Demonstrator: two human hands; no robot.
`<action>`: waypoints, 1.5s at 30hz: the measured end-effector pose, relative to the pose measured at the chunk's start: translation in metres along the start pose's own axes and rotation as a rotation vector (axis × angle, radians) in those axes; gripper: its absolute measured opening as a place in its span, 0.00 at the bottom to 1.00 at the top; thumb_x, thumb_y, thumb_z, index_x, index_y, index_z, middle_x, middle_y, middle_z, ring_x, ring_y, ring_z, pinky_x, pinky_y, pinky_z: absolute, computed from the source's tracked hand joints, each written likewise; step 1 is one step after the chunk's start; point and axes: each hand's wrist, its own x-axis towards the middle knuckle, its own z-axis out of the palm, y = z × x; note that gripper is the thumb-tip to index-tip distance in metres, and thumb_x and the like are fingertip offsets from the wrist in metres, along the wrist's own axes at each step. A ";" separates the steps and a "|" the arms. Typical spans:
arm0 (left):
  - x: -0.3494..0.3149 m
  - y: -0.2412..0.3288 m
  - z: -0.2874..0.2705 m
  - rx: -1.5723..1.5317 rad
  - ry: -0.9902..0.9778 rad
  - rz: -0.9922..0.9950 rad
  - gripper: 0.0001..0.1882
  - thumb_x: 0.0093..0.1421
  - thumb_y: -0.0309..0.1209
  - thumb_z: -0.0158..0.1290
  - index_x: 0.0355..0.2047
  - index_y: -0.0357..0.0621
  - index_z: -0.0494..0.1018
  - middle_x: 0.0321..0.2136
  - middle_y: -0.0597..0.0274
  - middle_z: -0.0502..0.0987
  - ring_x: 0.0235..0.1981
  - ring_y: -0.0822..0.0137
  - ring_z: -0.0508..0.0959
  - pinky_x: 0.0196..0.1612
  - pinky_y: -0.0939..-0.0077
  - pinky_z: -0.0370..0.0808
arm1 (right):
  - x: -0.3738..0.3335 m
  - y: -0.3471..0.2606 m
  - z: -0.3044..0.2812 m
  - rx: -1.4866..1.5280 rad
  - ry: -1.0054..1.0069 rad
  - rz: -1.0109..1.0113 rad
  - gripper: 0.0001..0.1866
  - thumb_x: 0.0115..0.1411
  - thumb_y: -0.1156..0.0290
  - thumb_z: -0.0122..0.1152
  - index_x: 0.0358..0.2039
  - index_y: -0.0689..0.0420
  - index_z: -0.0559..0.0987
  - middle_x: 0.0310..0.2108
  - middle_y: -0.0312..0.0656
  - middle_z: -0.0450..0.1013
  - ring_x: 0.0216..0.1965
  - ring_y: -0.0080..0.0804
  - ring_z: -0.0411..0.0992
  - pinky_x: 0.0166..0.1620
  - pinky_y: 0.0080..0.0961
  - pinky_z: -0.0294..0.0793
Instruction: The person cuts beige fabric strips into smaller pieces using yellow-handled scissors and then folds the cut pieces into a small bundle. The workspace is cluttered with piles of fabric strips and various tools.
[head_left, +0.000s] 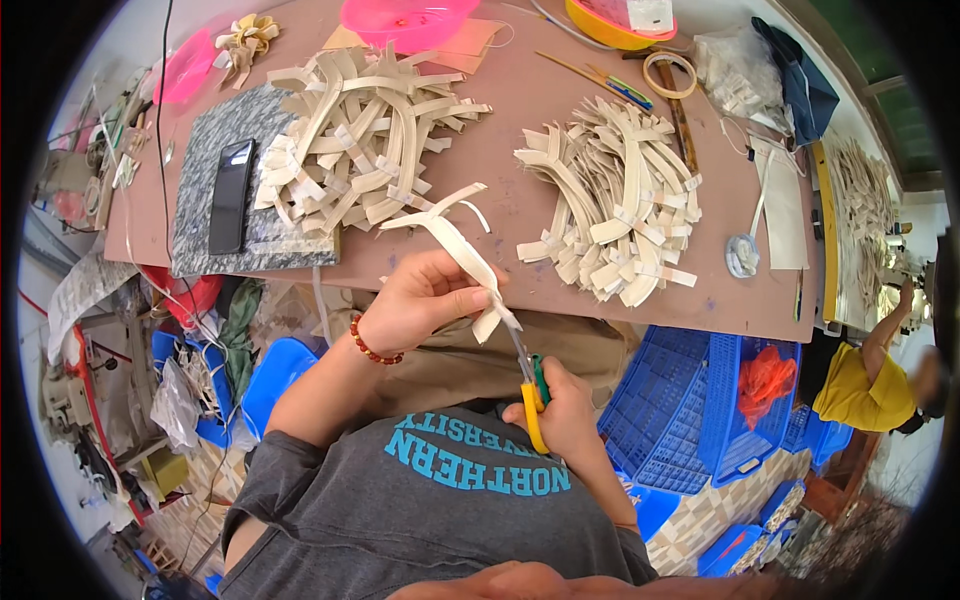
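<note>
My left hand [420,298], with a red beaded bracelet at the wrist, pinches a cream fabric strip piece [452,240] with forked ends. In my right hand [568,402] is a pair of scissors [530,395] with yellow and green handles. Their blades reach up to the lower end of the piece, just below my left fingertips; whether they are closed on the fabric I cannot tell. On the table beyond lie two heaps of similar cream pieces, a left heap [330,95] and a right heap [625,190], some with pale tabs across them.
A black phone [232,197] rests on a grey marbled slab [195,150] on the brown table [480,60]. Pink and yellow basins stand at the back. A tape roll [670,75] lies back right. Blue crates [665,410] stand below; a person in yellow [868,390] is far right.
</note>
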 end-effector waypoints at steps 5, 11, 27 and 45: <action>-0.002 0.007 0.005 0.045 -0.001 0.003 0.11 0.59 0.21 0.50 0.43 0.33 0.72 0.34 0.62 0.76 0.35 0.75 0.75 0.40 0.81 0.73 | -0.001 0.001 0.001 -0.274 0.220 -0.073 0.32 0.32 0.49 0.75 0.24 0.59 0.65 0.18 0.42 0.67 0.19 0.40 0.69 0.23 0.30 0.68; -0.003 0.004 0.007 0.077 0.031 0.051 0.12 0.58 0.20 0.50 0.43 0.33 0.72 0.35 0.59 0.77 0.37 0.72 0.76 0.41 0.79 0.74 | 0.000 0.001 -0.002 -0.255 0.215 -0.076 0.32 0.32 0.49 0.75 0.23 0.58 0.65 0.18 0.41 0.67 0.18 0.41 0.67 0.23 0.31 0.67; -0.006 0.013 0.011 0.193 0.025 0.084 0.11 0.55 0.19 0.54 0.40 0.33 0.73 0.32 0.60 0.78 0.34 0.74 0.77 0.37 0.82 0.75 | -0.013 0.022 0.009 0.593 -0.227 0.020 0.24 0.50 0.49 0.65 0.27 0.58 0.69 0.19 0.32 0.65 0.22 0.19 0.64 0.27 0.19 0.64; -0.004 0.010 0.010 0.095 -0.055 0.065 0.11 0.55 0.20 0.54 0.40 0.32 0.71 0.34 0.61 0.76 0.36 0.74 0.77 0.40 0.80 0.75 | -0.013 0.024 0.016 0.811 -0.340 0.059 0.25 0.56 0.46 0.54 0.25 0.60 0.69 0.24 0.35 0.62 0.25 0.23 0.62 0.29 0.19 0.61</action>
